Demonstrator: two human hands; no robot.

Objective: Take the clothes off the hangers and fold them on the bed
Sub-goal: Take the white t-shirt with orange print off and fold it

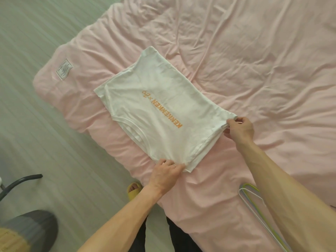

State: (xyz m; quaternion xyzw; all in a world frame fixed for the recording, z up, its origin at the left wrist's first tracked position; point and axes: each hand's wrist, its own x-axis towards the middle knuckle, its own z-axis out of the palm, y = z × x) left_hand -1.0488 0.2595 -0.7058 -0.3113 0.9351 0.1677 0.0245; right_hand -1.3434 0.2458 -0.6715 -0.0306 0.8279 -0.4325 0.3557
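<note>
White T-shirt (154, 99) held at two corners by left grip (167, 170) and right grip (240, 128); forearm (272, 170) half-hides hangers (247, 190).

You get soft, even, fairly bright light with no glare or hard shadow anywhere. The white T-shirt (160, 106) sits close to overexposed, so its folds wash out, while the creases of the pink bed (254, 60) carry gentle shading. The wide lens bends the floor (36, 42) lines and swells your forearms (116, 215) at the bottom edge. The dark shape (31, 231) at lower left is blurred.
</note>
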